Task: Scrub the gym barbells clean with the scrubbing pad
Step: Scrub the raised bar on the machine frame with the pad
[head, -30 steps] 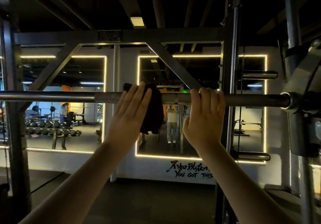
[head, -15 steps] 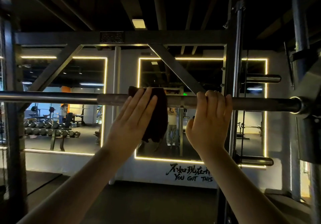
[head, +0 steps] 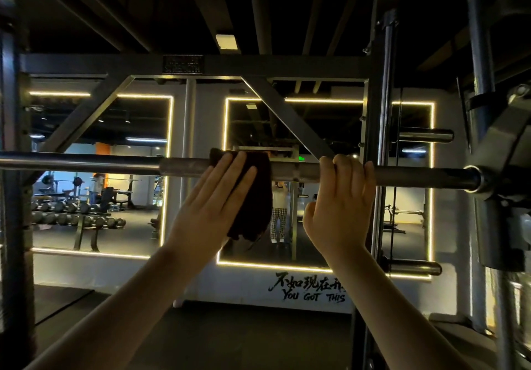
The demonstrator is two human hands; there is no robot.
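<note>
- the left hand (head: 212, 209) is flat with straight fingers. it presses the scrubbing pad (head: 258, 211) on the barbell (head: 86, 161). it is not curled round anything.
- the right hand (head: 342, 206) is near it on the same bar. its fingers hook over the top and hold the bar tight.
- the pad is dark and soft, like cloth. it lies over the bar and hangs down floppy under it.
- the bar is a long round metal pole, up high, going side to side. the left part looks smooth and shiny. the part by the hands looks duller and rougher.
- i think this is the scrubbing step, near the middle of the bar. i cannot tell which parts are clean.
- next, the flat hand needs to push hard and slide the pad along. the other hand should stop the bar from rolling.
- the bar's right end sits in a dark metal rack (head: 505, 145). behind is a mirror (head: 330, 128) with glowing lines round it.
</note>
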